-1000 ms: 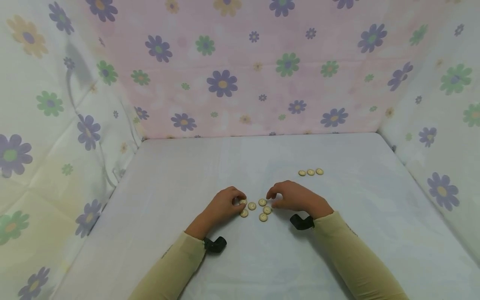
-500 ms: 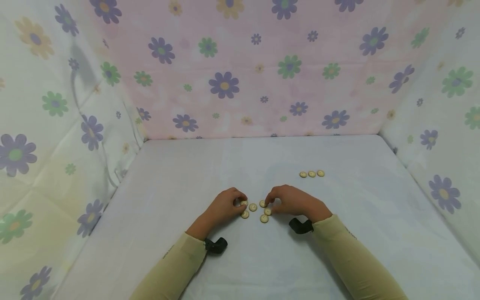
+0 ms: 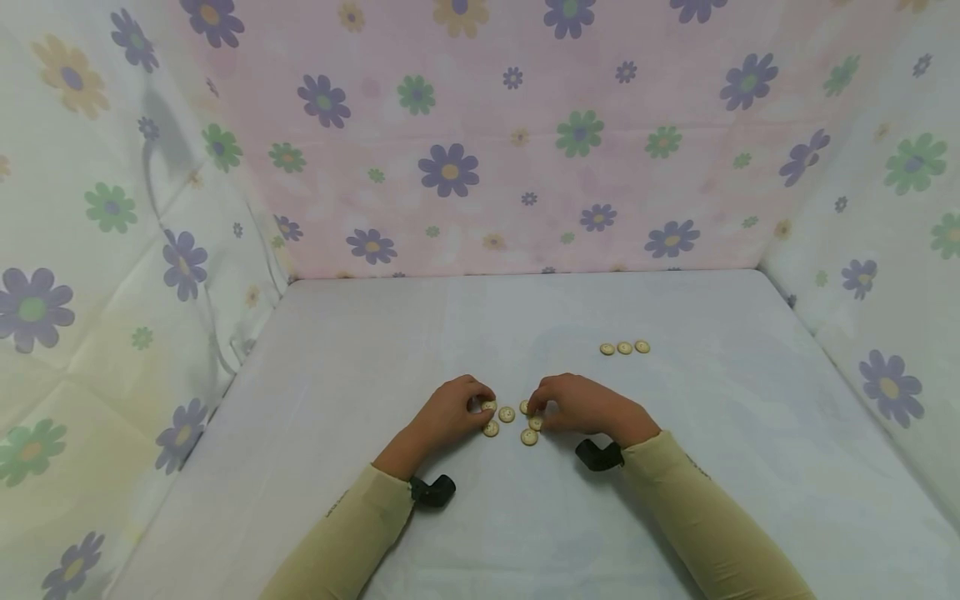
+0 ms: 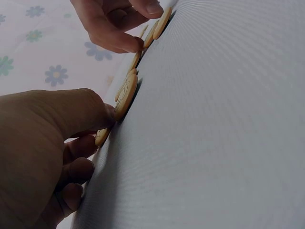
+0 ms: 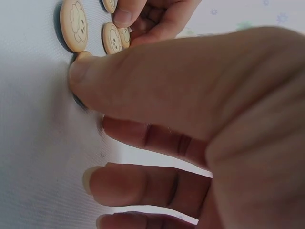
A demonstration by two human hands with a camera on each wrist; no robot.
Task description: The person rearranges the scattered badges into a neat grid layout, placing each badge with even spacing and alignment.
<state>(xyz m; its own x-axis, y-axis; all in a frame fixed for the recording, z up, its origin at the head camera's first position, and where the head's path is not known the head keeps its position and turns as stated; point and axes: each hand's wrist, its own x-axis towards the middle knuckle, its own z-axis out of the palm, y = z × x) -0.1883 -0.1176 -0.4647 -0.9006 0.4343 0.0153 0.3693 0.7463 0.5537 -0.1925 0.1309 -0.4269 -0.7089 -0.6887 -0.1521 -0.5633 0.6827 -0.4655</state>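
Observation:
Several small round wooden discs with faces drawn on them lie flat on the white tabletop. My left hand (image 3: 448,410) curls its thumb and forefinger round a disc (image 4: 102,137) at the cluster's left. Right by that thumb lies another disc (image 3: 491,428). A single disc (image 3: 507,414) sits between the hands, touched by neither. My right hand (image 3: 581,406) has its thumb on one disc (image 3: 536,423) and its forefinger at the disc (image 3: 524,407) behind; its fingers partly cover both. Nearer me lies a further disc (image 5: 74,26), just beyond the right thumb in the right wrist view.
Three discs (image 3: 625,347) stand in a row farther back on the right of the white tabletop (image 3: 360,333). Flowered cloth (image 3: 480,225) rises behind the table and along both sides. A black wrist camera (image 3: 598,456) sticks out under the right wrist.
My right hand has shifted slightly left, its fingers coming from beside the right-hand discs onto them. My left hand stays at its disc; the discs show no clear movement.

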